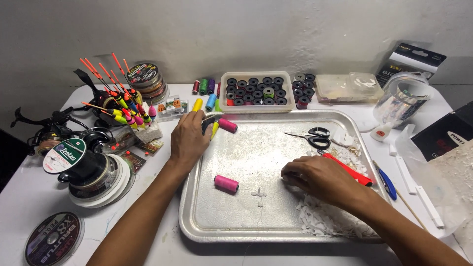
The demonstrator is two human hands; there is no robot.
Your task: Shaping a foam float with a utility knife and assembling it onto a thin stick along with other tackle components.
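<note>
My left hand (189, 140) rests at the left rim of a metal tray (236, 229), fingers closed on a small dark tool with yellow handles (212, 123). A pink thread spool (227, 125) lies just beyond it. My right hand (320, 180) sits palm down in the tray's right half, fingers curled over white foam scraps (320, 216); whether it grips anything is hidden. Another pink spool (226, 183) lies between my hands, near a small white foam piece (258, 193). A red-handled tool (352, 171) lies beside my right hand.
Black scissors (313, 137) lie in the tray. Behind it stand a box of dark bobbins (256, 91), loose coloured spools (204, 87) and a clear box (347, 87). At left are fishing floats (120, 101), line spools (93, 170) and a reel (47, 130). A blue pen (387, 182) lies right.
</note>
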